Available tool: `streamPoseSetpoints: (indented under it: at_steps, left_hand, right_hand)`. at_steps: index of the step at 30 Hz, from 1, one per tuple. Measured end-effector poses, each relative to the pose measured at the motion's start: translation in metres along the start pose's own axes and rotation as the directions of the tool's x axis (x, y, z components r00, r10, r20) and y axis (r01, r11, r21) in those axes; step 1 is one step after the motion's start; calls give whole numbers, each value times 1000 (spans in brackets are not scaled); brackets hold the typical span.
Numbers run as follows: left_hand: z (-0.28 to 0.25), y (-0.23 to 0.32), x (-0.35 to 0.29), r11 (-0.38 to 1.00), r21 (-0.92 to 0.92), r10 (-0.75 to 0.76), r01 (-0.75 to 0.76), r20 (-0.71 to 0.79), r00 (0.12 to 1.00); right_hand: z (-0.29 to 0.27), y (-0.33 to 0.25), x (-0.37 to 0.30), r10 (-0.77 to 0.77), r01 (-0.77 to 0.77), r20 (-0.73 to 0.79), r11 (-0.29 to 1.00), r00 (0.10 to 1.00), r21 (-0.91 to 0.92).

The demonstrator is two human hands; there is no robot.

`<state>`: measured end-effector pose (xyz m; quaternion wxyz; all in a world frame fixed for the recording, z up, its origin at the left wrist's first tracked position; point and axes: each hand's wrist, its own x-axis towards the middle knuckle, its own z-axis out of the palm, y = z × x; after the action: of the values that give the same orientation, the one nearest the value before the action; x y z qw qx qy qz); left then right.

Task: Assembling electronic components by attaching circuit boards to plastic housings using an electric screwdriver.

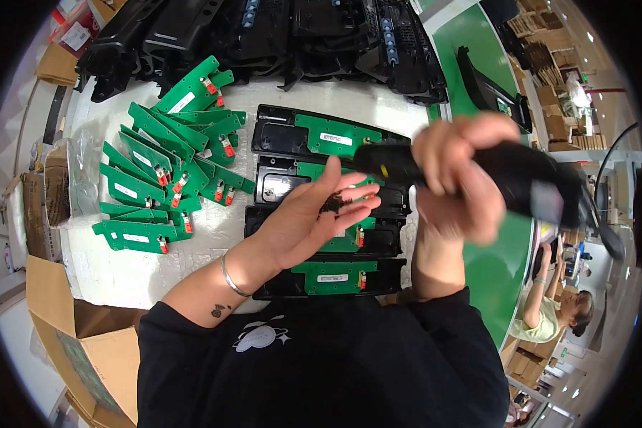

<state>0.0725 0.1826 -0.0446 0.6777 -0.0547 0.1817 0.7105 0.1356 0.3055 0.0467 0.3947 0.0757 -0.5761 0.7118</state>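
My left hand (314, 217) is turned palm up with its fingers stretched out, and a small heap of black screws (334, 203) lies in it. My right hand (460, 171), blurred by motion, is closed around a black electric screwdriver (524, 175) whose tip points left. Below both hands, several black plastic panels lie in a column, each with a green circuit board on it. The left hand partly covers the middle panels. The top panel (274, 132) and its board (321, 125) show more fully, as does the nearest board (328, 279).
Loose green circuit boards (139, 189) with red-and-white connectors lie piled at the left on the white work surface (93, 274). Black plastic housings (264, 36) are stacked along the back. An open cardboard box (57, 299) stands at lower left. Another person (549, 310) is at far right.
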Motion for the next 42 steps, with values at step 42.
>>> streamPoseSetpoints:
  at_steps: [42]
  left_hand:
    - [-12,5,4,993,15,118,-118,-6,993]
  right_hand:
    - [-1,-45,8,10,-5,198,1000,980,-26]
